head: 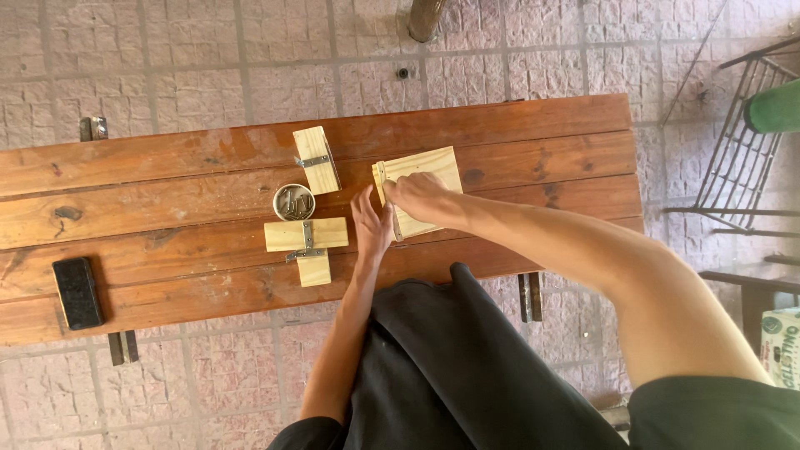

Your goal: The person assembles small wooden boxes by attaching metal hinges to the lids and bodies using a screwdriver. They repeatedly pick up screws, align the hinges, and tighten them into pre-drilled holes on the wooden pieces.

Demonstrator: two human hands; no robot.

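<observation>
The pale square wood block [427, 171] lay flat near the middle of the reddish plank tabletop [167, 167], a little toward its far edge. A thin metal strip ran along the left side of this block, and both hands met just there. The right hand [418, 198] rested on top of the block with its fingers curled together at the strip, so it seemed to press a small part in place — what it pinched, if anything, was too small to tell. The left hand [372, 223] lay against the near left corner of the block with fingers bent and close together; probably it steadied the wood so it would not slide on the planks.

Just left of the hands stood a small round tin [294, 202] with dark metal pieces inside, likely screws, kept within easy reach. Behind it lay a wood block with a metal bracket [317, 159], and in front of it a T-shaped wood assembly [307, 245] joined by another bracket — both looked already fitted. A black phone [77, 292] lay well apart, at the left end.
</observation>
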